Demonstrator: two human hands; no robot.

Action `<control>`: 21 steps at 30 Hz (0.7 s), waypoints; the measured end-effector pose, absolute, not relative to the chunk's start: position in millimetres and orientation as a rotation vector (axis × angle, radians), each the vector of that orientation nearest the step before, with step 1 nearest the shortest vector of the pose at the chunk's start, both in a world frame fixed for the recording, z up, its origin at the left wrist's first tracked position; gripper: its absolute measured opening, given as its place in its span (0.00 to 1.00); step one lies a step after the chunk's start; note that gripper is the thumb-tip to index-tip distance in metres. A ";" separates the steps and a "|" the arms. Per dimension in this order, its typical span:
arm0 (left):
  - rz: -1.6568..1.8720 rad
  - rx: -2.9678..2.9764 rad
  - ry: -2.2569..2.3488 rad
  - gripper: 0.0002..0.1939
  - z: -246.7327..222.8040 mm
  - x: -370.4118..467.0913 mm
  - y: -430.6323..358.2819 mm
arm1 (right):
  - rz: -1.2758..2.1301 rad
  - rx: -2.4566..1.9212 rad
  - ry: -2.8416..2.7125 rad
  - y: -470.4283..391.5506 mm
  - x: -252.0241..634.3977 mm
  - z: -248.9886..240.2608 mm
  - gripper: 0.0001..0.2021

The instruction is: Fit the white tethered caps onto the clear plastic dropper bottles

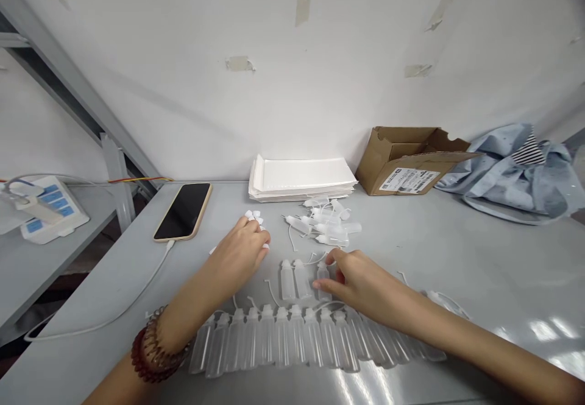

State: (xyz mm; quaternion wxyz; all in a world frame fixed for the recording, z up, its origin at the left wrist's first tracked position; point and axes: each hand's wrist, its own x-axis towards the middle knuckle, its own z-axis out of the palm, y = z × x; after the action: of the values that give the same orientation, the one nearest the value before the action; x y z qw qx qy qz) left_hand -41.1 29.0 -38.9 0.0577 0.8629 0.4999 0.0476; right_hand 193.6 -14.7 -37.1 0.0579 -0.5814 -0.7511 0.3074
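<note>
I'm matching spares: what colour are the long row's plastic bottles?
The plastic bottles are translucent whitish, best seen in the head view.

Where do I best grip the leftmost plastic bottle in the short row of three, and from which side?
Probably by the neck, from above: the leftmost plastic bottle lies neck pointing away from the person, and that narrow part leaves more finger room beside the neighbouring bottle than the wider body.
</note>
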 end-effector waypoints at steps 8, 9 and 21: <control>0.194 2.615 1.490 0.12 -41.2 -41.8 28.8 | 0.813 -1.735 -2.304 -13.5 189.2 -41.9 0.11; 0.200 2.615 1.484 0.12 -41.6 -42.0 28.9 | 0.779 -1.736 -2.326 -13.4 188.6 -40.2 0.10; 0.341 2.559 1.487 0.11 -39.5 -39.8 26.2 | 0.595 -1.735 -2.444 -8.1 183.7 -31.3 0.07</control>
State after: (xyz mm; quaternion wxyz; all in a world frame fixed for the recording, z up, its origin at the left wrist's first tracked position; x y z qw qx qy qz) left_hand -39.8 26.2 -39.5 0.0811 0.8561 0.4974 0.1142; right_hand 183.7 -8.1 -31.3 0.0426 -0.5673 -0.7990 0.1946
